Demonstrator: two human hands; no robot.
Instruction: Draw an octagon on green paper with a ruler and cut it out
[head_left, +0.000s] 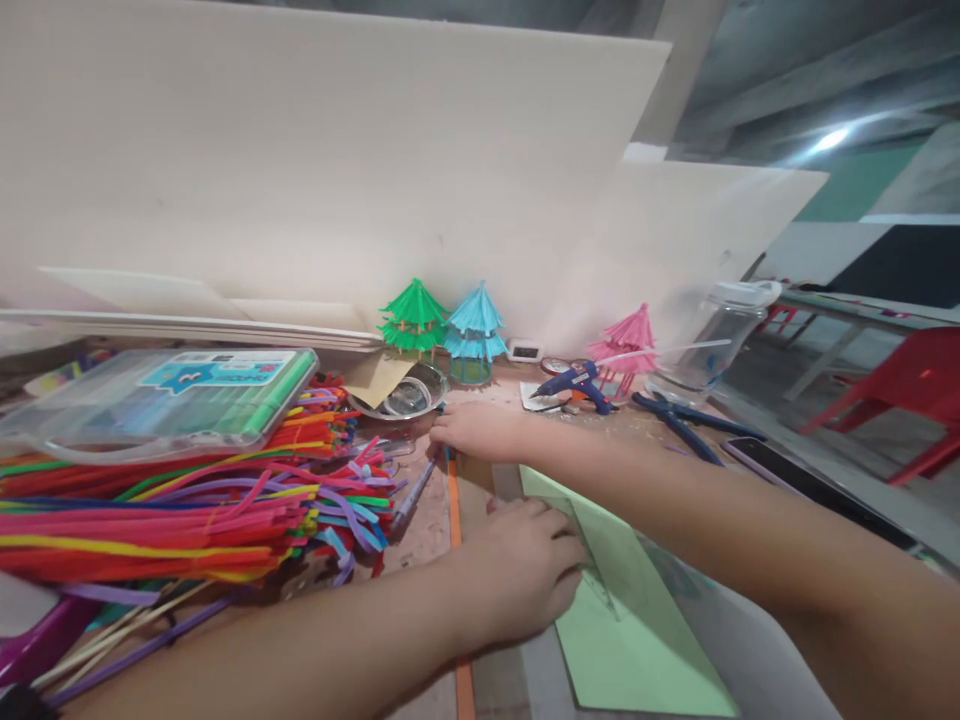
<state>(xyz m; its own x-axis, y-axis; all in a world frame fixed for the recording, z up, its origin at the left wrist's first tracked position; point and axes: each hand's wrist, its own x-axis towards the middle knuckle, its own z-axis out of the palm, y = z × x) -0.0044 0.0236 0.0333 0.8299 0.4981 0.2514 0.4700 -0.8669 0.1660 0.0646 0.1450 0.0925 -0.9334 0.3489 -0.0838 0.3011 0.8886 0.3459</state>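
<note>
My left hand (525, 560) lies palm down across a light green sheet of paper (637, 640) and the greyish flat board beside it, fingers slightly bent. A dark pointed shape shows on the sheet by its fingertips. Farther up, my right hand (480, 432) reaches across from the right, fingers closed at the far end of an orange strip (455, 510). A small blue bit shows at its fingertips; what it grips is mostly hidden. A purplish pen (414, 495) lies just left of the strip.
Bundled colourful pipe cleaners (187, 510) lie left under a clear marker case (157, 400). At the back stand green (414, 318), blue (476, 325) and pink (626, 340) paper-roofed models, a metal bowl (405, 400) and a glue gun (574, 385). Pliers (682, 425) and a phone (817, 490) lie right.
</note>
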